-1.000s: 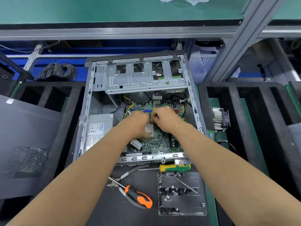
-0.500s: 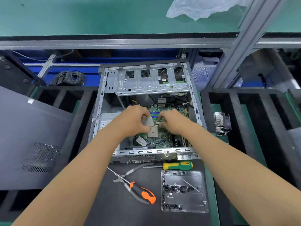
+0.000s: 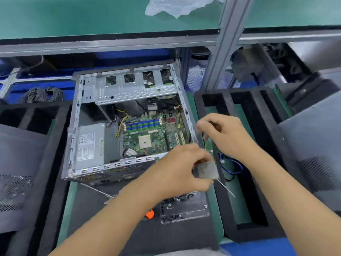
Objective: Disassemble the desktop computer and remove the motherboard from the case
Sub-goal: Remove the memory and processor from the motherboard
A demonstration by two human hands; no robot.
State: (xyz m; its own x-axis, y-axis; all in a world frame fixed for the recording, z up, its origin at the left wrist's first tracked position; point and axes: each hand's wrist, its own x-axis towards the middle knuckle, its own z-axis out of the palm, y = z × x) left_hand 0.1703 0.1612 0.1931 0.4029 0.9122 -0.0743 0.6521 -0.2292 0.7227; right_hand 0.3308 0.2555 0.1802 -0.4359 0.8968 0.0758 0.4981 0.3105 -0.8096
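Head view: my left hand pinches the CPU chip, my right hand grips a memory stick. Motherboard sits in the case; I'd set both down gently in the foam tray.

No legible text anywhere.

Your left hand holds a small grey square chip above the near right corner of the open computer case. Your right hand pinches a thin green card just outside the case's right wall. Inside the case lies the green motherboard, with a silver power box to its left. A clear tray of screws sits on the bench under your left hand.
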